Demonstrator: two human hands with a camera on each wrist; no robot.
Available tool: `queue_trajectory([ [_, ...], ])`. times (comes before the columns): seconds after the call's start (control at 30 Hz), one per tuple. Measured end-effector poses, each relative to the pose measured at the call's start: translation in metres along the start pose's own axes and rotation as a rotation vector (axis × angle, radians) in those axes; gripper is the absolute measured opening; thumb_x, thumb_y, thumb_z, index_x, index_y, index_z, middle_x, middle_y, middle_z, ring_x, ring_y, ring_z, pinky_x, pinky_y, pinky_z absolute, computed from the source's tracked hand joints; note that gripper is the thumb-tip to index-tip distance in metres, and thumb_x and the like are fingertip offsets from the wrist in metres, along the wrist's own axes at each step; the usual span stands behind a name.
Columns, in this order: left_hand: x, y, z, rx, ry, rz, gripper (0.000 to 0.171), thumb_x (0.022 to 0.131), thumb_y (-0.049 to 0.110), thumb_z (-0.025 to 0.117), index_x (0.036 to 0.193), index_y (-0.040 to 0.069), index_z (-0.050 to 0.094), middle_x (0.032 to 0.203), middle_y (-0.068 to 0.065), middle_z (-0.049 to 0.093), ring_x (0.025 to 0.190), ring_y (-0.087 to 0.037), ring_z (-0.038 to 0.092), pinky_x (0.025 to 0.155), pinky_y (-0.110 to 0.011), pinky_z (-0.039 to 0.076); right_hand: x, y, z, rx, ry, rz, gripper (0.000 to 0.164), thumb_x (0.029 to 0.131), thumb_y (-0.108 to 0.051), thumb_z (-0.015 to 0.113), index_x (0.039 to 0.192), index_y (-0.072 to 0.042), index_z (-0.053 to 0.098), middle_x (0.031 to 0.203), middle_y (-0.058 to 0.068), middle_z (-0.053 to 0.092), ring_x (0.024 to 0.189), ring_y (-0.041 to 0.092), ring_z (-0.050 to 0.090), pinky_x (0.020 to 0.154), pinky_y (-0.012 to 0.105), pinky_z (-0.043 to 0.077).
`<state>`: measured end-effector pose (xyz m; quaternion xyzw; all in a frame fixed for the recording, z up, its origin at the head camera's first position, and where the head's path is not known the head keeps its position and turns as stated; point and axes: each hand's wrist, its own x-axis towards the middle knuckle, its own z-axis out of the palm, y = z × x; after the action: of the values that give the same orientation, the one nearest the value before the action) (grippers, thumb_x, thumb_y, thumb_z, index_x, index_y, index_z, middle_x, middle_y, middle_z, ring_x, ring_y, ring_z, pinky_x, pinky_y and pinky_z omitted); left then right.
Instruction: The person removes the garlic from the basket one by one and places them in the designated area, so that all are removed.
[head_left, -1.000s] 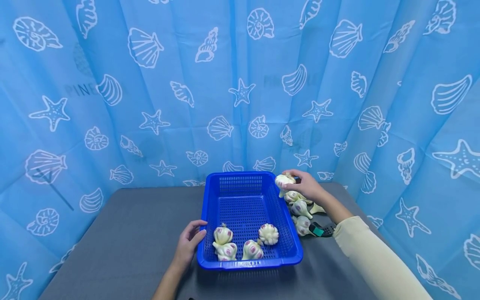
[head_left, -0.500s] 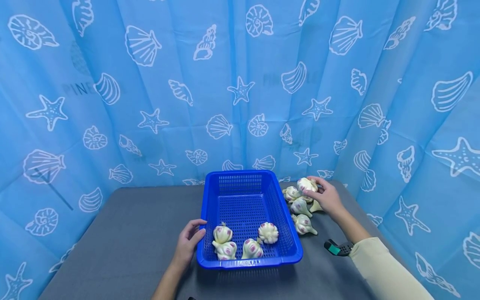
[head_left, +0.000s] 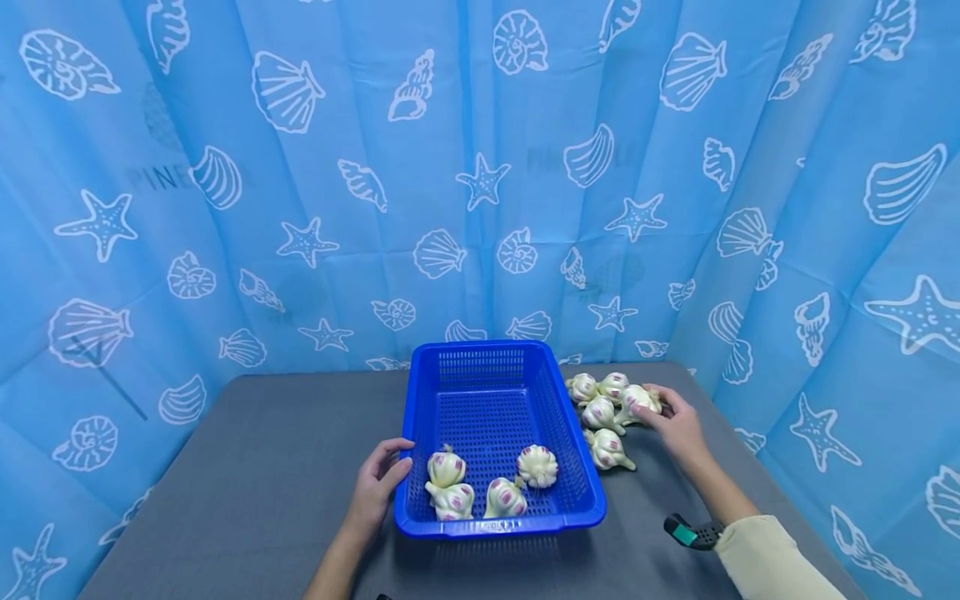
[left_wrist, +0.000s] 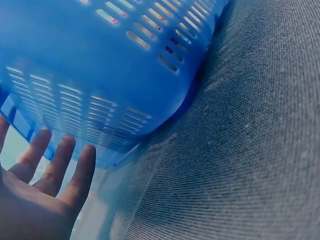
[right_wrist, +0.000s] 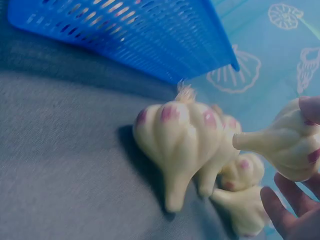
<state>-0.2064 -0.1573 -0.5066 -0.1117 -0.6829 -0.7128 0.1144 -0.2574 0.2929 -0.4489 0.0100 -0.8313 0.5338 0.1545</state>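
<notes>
The thumb and fingers (right_wrist: 276,207) of the right hand (head_left: 678,427) curl around a garlic bulb (head_left: 634,403), parted just by the width of its body; whether it rests on the table (head_left: 315,467) or hangs slightly above is unclear. Its short neck points toward the basket side, in the right wrist view. The step in hand seems to be handling this bulb at the pile; moving it on would call for a steady hold and care around its neighbours. Four loose bulbs (head_left: 607,450) lie close by, plump, lobed and smooth, almost waxy, with purple patches and tufted roots. Left of them stands a blue plastic basket (head_left: 555,523), slotted and rectangular, with four more bulbs (head_left: 537,467) toward its near end. The left hand (head_left: 373,485), fingers loosely spread, touches its left rim. Dark woven cloth covers the table; a shell-printed curtain (head_left: 480,283) hangs behind.
</notes>
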Motion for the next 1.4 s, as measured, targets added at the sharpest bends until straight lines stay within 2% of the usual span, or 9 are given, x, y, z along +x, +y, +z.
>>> queue_trajectory([
  [0.13, 0.0, 0.0, 0.0, 0.003, 0.002, -0.007, 0.023, 0.094, 0.004, 0.058, 0.117, -0.002, 0.058, 0.122, -0.018, 0.056, 0.104, -0.029, 0.059, 0.082, -0.03, 0.05, -0.005, 0.011, -0.002, -0.086, 0.053, 0.051, 0.05, 0.094, -0.024, 0.065, 0.131, 0.007, 0.051, 0.126, 0.026, 0.054, 0.091, -0.006, 0.047, 0.072, 0.012, 0.042],
  [0.27, 0.0, -0.001, 0.0, -0.002, 0.005, -0.004, 0.023, 0.094, 0.003, 0.058, 0.116, -0.002, 0.058, 0.121, -0.017, 0.056, 0.103, -0.026, 0.06, 0.081, -0.03, 0.05, -0.011, 0.02, -0.003, -0.151, 0.098, 0.114, 0.05, 0.093, -0.027, 0.066, 0.128, 0.007, 0.053, 0.125, 0.025, 0.056, 0.101, 0.012, 0.049, 0.077, 0.015, 0.038],
  [0.37, -0.001, -0.001, 0.0, -0.004, 0.005, -0.004, 0.023, 0.094, 0.003, 0.057, 0.116, -0.003, 0.058, 0.12, -0.017, 0.056, 0.101, -0.022, 0.061, 0.08, -0.03, 0.051, -0.014, 0.025, -0.003, -0.153, 0.114, 0.16, 0.05, 0.092, -0.027, 0.066, 0.127, 0.007, 0.053, 0.125, 0.025, 0.056, 0.107, 0.025, 0.049, 0.083, 0.024, 0.039],
  [0.53, -0.001, 0.0, 0.0, 0.003, 0.005, -0.01, 0.023, 0.094, 0.004, 0.057, 0.117, -0.002, 0.058, 0.12, -0.017, 0.056, 0.1, -0.021, 0.061, 0.08, -0.03, 0.051, -0.017, 0.03, -0.003, -0.188, 0.088, 0.222, 0.055, 0.092, -0.032, 0.066, 0.127, 0.008, 0.053, 0.125, 0.028, 0.055, 0.111, 0.033, 0.049, 0.091, 0.04, 0.037],
  [0.67, -0.001, 0.0, 0.0, 0.002, 0.005, -0.022, 0.024, 0.094, 0.005, 0.058, 0.117, -0.002, 0.058, 0.12, -0.017, 0.056, 0.1, -0.022, 0.061, 0.08, -0.031, 0.051, -0.018, 0.034, -0.002, -0.202, 0.046, 0.27, 0.061, 0.093, -0.037, 0.064, 0.13, 0.01, 0.049, 0.129, 0.031, 0.051, 0.116, 0.038, 0.048, 0.095, 0.046, 0.036],
  [0.83, -0.001, -0.001, 0.001, -0.006, 0.007, -0.015, 0.023, 0.094, 0.004, 0.058, 0.116, -0.002, 0.059, 0.118, -0.016, 0.057, 0.099, -0.02, 0.061, 0.079, -0.03, 0.051, -0.018, 0.037, -0.001, -0.173, 0.032, 0.329, 0.07, 0.093, -0.043, 0.061, 0.135, 0.011, 0.044, 0.136, 0.033, 0.044, 0.125, 0.042, 0.042, 0.1, 0.05, 0.033],
  [1.0, -0.001, -0.001, 0.001, -0.002, 0.004, 0.006, 0.023, 0.094, 0.004, 0.057, 0.116, -0.003, 0.058, 0.117, -0.015, 0.058, 0.098, -0.019, 0.062, 0.079, -0.03, 0.051, -0.017, 0.04, -0.002, -0.138, 0.028, 0.358, 0.072, 0.094, -0.046, 0.059, 0.134, 0.011, 0.043, 0.137, 0.032, 0.042, 0.126, 0.042, 0.038, 0.102, 0.051, 0.031],
  [1.23, -0.001, 0.0, 0.001, 0.0, 0.009, -0.002, 0.023, 0.094, 0.005, 0.058, 0.116, -0.002, 0.059, 0.118, -0.015, 0.058, 0.098, -0.021, 0.062, 0.079, -0.031, 0.051, -0.016, 0.044, -0.001, -0.071, 0.064, 0.408, 0.083, 0.093, -0.047, 0.059, 0.143, 0.011, 0.028, 0.141, 0.035, 0.036, 0.13, 0.045, 0.036, 0.104, 0.051, 0.03],
  [1.4, -0.001, 0.001, 0.001, 0.0, 0.004, 0.016, 0.023, 0.095, 0.003, 0.057, 0.116, -0.004, 0.057, 0.118, -0.016, 0.058, 0.098, -0.019, 0.062, 0.078, -0.031, 0.052, -0.015, 0.045, 0.001, -0.077, 0.079, 0.419, 0.085, 0.093, -0.05, 0.058, 0.145, 0.009, 0.027, 0.14, 0.034, 0.037, 0.13, 0.045, 0.037, 0.102, 0.052, 0.032],
])
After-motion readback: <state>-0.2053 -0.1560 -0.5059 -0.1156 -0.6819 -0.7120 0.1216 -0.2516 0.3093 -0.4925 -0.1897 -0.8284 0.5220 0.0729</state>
